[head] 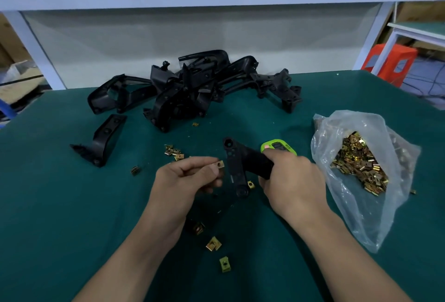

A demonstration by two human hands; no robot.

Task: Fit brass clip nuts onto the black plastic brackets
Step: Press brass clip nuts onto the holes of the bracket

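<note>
My right hand point(290, 181) grips a black plastic bracket point(237, 166) above the green table, its long arm pointing away from me. My left hand point(190, 176) pinches one brass clip nut point(219, 164) right beside the bracket's left edge. A second brass nut point(250, 184) sits at the bracket's lower right side. Loose clip nuts lie on the mat: a small group point(173, 152) to the far left and three point(213, 244) between my forearms. A heap of black brackets point(192, 89) lies at the back of the table.
A clear plastic bag point(361, 162) full of brass nuts lies open on the right. A green timer point(279, 147) sits behind my right hand. One single bracket point(103, 140) lies at the left. An orange stool point(390, 60) stands beyond the table's right corner.
</note>
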